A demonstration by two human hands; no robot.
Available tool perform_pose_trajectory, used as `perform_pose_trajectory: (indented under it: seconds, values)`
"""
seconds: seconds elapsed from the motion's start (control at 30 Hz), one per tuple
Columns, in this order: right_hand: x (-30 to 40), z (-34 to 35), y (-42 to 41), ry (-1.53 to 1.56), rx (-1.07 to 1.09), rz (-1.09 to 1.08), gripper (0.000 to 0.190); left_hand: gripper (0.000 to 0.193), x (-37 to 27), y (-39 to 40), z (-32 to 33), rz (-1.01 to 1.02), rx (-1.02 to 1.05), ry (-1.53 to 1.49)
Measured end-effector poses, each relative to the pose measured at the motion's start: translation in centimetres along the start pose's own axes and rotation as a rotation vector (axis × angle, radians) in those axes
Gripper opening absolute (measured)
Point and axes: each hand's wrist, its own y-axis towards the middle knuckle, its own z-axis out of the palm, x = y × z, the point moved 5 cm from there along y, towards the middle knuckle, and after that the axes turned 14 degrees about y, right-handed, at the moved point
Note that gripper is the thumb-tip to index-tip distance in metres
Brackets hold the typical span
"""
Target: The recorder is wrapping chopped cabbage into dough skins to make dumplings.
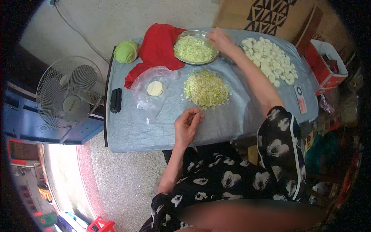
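Observation:
My left hand [187,125] is just above the cloth, at the near edge of a heap of finely chopped vegetables [207,90]. Its fingers are curled towards the thumb, and nothing shows in them. Farther off, my right hand [219,40] is at the right rim of a round metal bowl [195,62], fingertips at the edge. Whether it grips the rim or something small is unclear. Pale green chopped cabbage [193,50] fills much of the bowl. Partly behind my right forearm sits another dark, roundish dish [229,59], mostly hidden.
Many white dough pieces [272,62] cover the table's right side. Left of the heap, pale round wrappers [155,88] lie on a clear plastic bag [140,100]. A red cloth [159,46], a cabbage [126,52], a black case [116,100] and a fan [71,92] stand leftward.

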Motion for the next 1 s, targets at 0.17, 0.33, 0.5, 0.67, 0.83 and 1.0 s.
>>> perform_pose_trajectory:
  seconds: [0.17,0.33,0.5,0.67,0.83,1.0]
  values:
    - [-1.9,5.0,3.3,-0.226,0.123,-0.09,0.02,0.019,0.4,-0.1,0.2,0.015,-0.016,-0.044]
    - [-1.7,5.9,3.8,-0.247,0.102,-0.162,0.014,0.019,0.5,0.0,0.3,-0.025,0.023,0.014]
    - [-2.9,3.7,2.9,-0.128,0.241,0.036,0.013,0.019,-0.1,0.5,0.8,-0.024,0.039,-0.012]
    - [0.7,0.6,0.9,0.166,0.053,0.16,0.013,0.019,0.5,0.2,-0.1,-0.047,0.0,-0.045]
    - [-1.3,2.4,1.1,-0.095,-0.01,-0.066,0.017,0.018,0.1,0.4,0.3,-0.021,0.003,0.171]
    - [-0.7,5.1,3.0,-0.302,0.243,-0.04,0.017,0.018,-0.3,-0.2,0.5,0.015,-0.062,0.21]
